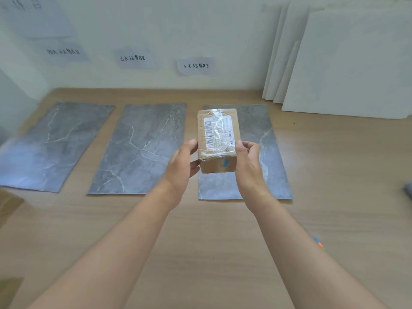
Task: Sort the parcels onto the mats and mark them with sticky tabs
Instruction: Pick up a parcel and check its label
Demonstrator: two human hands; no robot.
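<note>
While the parcel (pixel 217 139) is over the right mat (pixel 267 152), close to its left edge, the good way is to lower it flat, label face up, fully inside the mat's edges, so that a tab can be stuck on top after. I judge the address should first be checked against the sign (pixel 196 66) on the wall behind this mat. The left hand (pixel 181 166) grips the parcel's near left side, thumb on the top edge, fingers curled below. The right hand (pixel 248 162) holds the near right side, fingers half curled. The hands are apart, with the parcel clamped between them. Whether it touches the mat, I cannot tell. What seem to be coloured tabs (pixel 319 243) lie on the wood surface (pixel 223 241), right of the right arm
</note>
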